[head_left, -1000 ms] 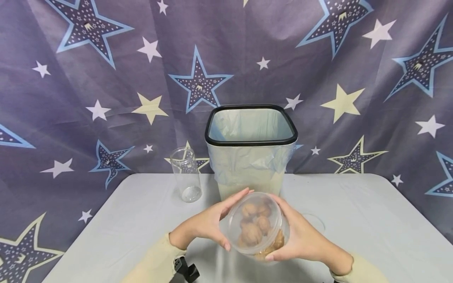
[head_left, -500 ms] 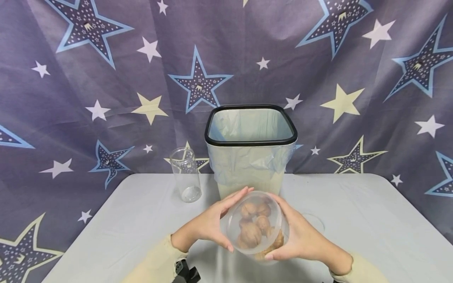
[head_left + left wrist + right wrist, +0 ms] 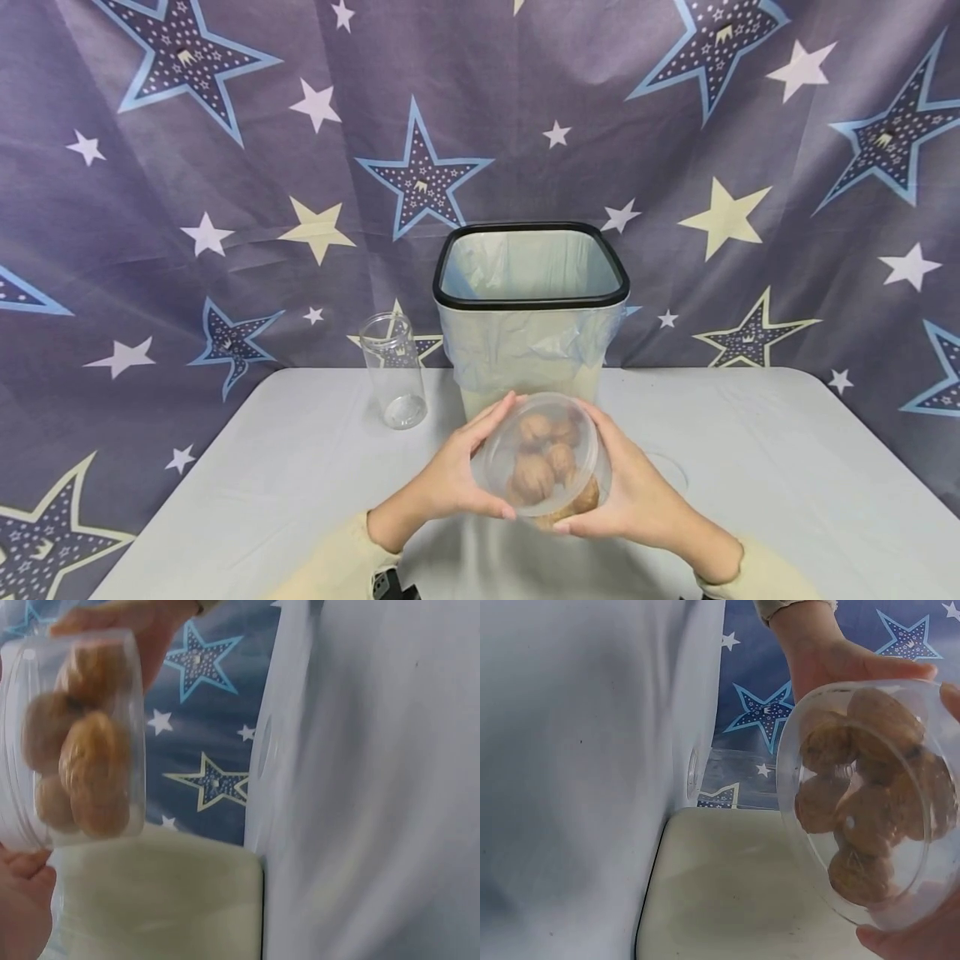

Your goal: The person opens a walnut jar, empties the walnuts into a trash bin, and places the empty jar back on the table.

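A clear round plastic jar point(image 3: 542, 458) with a cloudy lid is held above the table's near half, its lid end tilted toward the head camera. Several walnuts point(image 3: 94, 757) lie inside, visible through the wall and the lid. My left hand point(image 3: 448, 473) holds the jar's left side near the lid, thumb in front and fingers behind. On the other side my right hand point(image 3: 637, 483) grips the jar body, its thumb along the lower front. The jar hides part of the fingers of both hands. In the right wrist view, the jar's clear bottom point(image 3: 855, 817) faces the camera.
Behind the hands stands a cream bin point(image 3: 528, 358) with a black rim and a pale bag liner. Left of it is a tall clear glass jar point(image 3: 395, 375), upright. A thin transparent disc point(image 3: 678, 468) lies on the table right of my right hand. A star-patterned curtain hangs behind.
Both hands have lifted the jar slightly upward in the head view, and its tilt has shifted a little. The left thumb has come a little farther right. Bin and glass jar stay put.
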`<action>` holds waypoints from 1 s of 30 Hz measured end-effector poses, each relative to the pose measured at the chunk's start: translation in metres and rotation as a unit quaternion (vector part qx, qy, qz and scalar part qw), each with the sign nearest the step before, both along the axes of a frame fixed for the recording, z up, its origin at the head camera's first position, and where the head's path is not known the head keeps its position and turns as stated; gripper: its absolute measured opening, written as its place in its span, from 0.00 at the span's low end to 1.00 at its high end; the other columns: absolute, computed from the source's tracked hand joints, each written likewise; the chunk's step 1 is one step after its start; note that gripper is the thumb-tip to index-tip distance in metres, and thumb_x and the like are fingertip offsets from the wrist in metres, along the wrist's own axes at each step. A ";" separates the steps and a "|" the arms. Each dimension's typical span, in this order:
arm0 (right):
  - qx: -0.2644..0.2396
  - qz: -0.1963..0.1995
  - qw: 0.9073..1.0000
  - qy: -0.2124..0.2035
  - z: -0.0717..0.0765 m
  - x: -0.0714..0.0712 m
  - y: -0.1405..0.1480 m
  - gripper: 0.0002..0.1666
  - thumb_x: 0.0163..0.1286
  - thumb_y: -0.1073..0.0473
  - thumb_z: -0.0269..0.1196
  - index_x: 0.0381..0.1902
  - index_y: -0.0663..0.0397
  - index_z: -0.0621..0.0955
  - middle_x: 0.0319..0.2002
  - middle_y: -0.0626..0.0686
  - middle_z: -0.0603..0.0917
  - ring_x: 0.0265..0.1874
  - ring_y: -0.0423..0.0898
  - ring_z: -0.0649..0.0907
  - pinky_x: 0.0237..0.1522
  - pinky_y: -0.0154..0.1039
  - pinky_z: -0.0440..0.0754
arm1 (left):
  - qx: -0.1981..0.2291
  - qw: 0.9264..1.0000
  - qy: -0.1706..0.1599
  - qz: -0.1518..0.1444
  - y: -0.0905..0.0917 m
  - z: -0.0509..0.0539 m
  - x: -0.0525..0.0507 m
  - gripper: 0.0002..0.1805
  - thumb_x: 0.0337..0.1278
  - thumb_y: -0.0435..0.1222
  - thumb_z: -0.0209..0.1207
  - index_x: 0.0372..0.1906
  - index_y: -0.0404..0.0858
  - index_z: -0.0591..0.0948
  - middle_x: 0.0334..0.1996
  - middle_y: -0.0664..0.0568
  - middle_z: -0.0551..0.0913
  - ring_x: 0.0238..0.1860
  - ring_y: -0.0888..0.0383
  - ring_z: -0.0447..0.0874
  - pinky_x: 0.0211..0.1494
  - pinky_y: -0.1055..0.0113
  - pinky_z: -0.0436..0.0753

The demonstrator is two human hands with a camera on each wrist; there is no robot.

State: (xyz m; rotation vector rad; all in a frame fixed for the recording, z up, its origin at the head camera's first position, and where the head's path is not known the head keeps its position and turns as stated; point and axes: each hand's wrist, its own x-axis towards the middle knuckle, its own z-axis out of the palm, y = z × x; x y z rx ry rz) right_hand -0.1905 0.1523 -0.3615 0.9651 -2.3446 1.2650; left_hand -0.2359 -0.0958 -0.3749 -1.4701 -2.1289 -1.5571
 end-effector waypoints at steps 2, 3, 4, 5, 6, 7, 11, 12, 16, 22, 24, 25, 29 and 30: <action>-0.002 -0.003 1.000 0.007 0.000 0.000 -0.001 0.69 0.33 0.46 0.81 0.71 0.44 0.56 0.61 0.48 0.70 0.54 0.47 0.75 0.53 0.38 0.75 | 0.007 1.000 -0.020 0.023 0.003 0.000 0.004 0.64 0.33 0.57 0.72 0.71 0.28 0.53 0.69 0.39 0.60 0.71 0.49 0.55 0.72 0.68 0.55; -0.003 -0.005 1.000 0.009 0.000 -0.001 -0.001 0.69 0.33 0.46 0.81 0.71 0.44 0.56 0.61 0.48 0.71 0.54 0.47 0.75 0.53 0.38 0.75 | 0.010 0.999 -0.031 0.035 0.004 0.000 0.006 0.64 0.34 0.60 0.70 0.71 0.28 0.53 0.69 0.39 0.60 0.71 0.50 0.55 0.71 0.69 0.55; -0.005 -0.005 1.000 0.011 0.000 -0.001 -0.001 0.69 0.33 0.46 0.81 0.71 0.45 0.57 0.61 0.48 0.71 0.54 0.47 0.75 0.54 0.38 0.74 | 0.011 0.998 -0.040 0.045 0.005 0.000 0.007 0.64 0.34 0.61 0.69 0.71 0.28 0.54 0.69 0.39 0.61 0.71 0.49 0.55 0.71 0.69 0.55; -0.006 -0.006 1.000 0.012 0.000 -0.001 -0.001 0.69 0.33 0.45 0.81 0.71 0.45 0.57 0.61 0.48 0.71 0.54 0.47 0.75 0.54 0.38 0.74 | 0.011 0.997 -0.050 0.056 0.005 0.000 0.009 0.64 0.33 0.62 0.68 0.71 0.28 0.54 0.69 0.40 0.61 0.71 0.49 0.55 0.71 0.70 0.55; -0.007 -0.006 1.000 0.010 0.000 -0.002 -0.001 0.69 0.33 0.45 0.81 0.71 0.45 0.57 0.62 0.48 0.71 0.54 0.47 0.75 0.55 0.38 0.74 | 0.010 0.996 -0.061 0.063 0.006 0.000 0.010 0.64 0.33 0.62 0.69 0.71 0.29 0.54 0.70 0.40 0.61 0.71 0.49 0.55 0.71 0.71 0.55; -0.008 -0.007 1.000 0.008 0.000 -0.002 -0.001 0.69 0.33 0.45 0.81 0.71 0.45 0.57 0.62 0.48 0.71 0.54 0.47 0.75 0.55 0.39 0.74 | 0.009 0.995 -0.068 0.070 0.006 0.001 0.011 0.64 0.33 0.62 0.69 0.71 0.29 0.55 0.69 0.41 0.61 0.71 0.49 0.55 0.71 0.71 0.55; -0.011 -0.010 1.000 0.000 -0.001 -0.002 -0.002 0.69 0.33 0.45 0.81 0.71 0.44 0.56 0.62 0.47 0.70 0.56 0.47 0.74 0.56 0.40 0.73 | 0.005 0.993 -0.081 0.080 0.006 0.001 0.014 0.63 0.34 0.60 0.70 0.71 0.29 0.54 0.69 0.41 0.61 0.71 0.47 0.55 0.70 0.71 0.55; -0.011 -0.012 1.000 -0.001 -0.002 -0.003 -0.001 0.69 0.33 0.45 0.81 0.71 0.43 0.56 0.62 0.46 0.70 0.56 0.47 0.74 0.56 0.40 0.73 | 0.005 0.993 -0.082 0.080 0.006 0.002 0.014 0.62 0.35 0.59 0.70 0.71 0.29 0.54 0.69 0.41 0.61 0.71 0.47 0.55 0.70 0.71 0.55; -0.009 -0.018 1.000 -0.003 -0.003 -0.003 -0.001 0.69 0.32 0.44 0.81 0.71 0.42 0.57 0.62 0.45 0.70 0.55 0.46 0.74 0.56 0.40 0.74 | 0.006 0.992 -0.091 0.085 0.007 0.003 0.016 0.62 0.36 0.59 0.70 0.71 0.29 0.54 0.70 0.42 0.61 0.71 0.46 0.54 0.69 0.73 0.55; 0.001 -0.038 0.999 -0.005 -0.006 -0.003 0.000 0.69 0.32 0.42 0.81 0.71 0.44 0.57 0.61 0.47 0.71 0.54 0.45 0.75 0.54 0.43 0.76 | 0.018 0.991 -0.095 0.090 0.006 0.002 0.018 0.61 0.38 0.60 0.68 0.71 0.29 0.54 0.70 0.42 0.60 0.71 0.45 0.54 0.68 0.75 0.56; 0.006 -0.045 0.999 -0.009 -0.007 -0.002 0.001 0.70 0.32 0.42 0.80 0.71 0.48 0.57 0.61 0.48 0.71 0.54 0.46 0.75 0.53 0.45 0.76 | 0.023 0.991 -0.094 0.090 0.005 0.002 0.018 0.61 0.39 0.59 0.68 0.71 0.29 0.53 0.70 0.42 0.61 0.71 0.45 0.53 0.69 0.75 0.55; 0.008 -0.048 0.999 -0.011 -0.008 -0.002 0.001 0.70 0.32 0.42 0.81 0.71 0.50 0.57 0.61 0.49 0.71 0.54 0.46 0.75 0.53 0.46 0.76 | 0.025 0.991 -0.094 0.091 0.004 0.001 0.019 0.61 0.39 0.59 0.68 0.71 0.29 0.53 0.70 0.42 0.60 0.71 0.46 0.53 0.69 0.75 0.55; 0.017 -0.060 0.998 -0.019 -0.009 -0.001 0.002 0.71 0.31 0.41 0.81 0.70 0.58 0.57 0.62 0.51 0.70 0.56 0.47 0.74 0.53 0.51 0.76 | 0.029 0.991 -0.092 0.094 0.001 -0.001 0.020 0.60 0.40 0.59 0.68 0.71 0.29 0.53 0.69 0.41 0.61 0.70 0.48 0.55 0.69 0.75 0.55; 0.018 -0.062 0.998 -0.019 -0.009 -0.001 0.002 0.72 0.31 0.41 0.81 0.70 0.59 0.57 0.61 0.51 0.70 0.56 0.47 0.74 0.53 0.51 0.75 | 0.028 0.991 -0.091 0.095 0.000 -0.001 0.020 0.60 0.40 0.59 0.68 0.72 0.29 0.53 0.69 0.41 0.61 0.70 0.49 0.56 0.68 0.76 0.55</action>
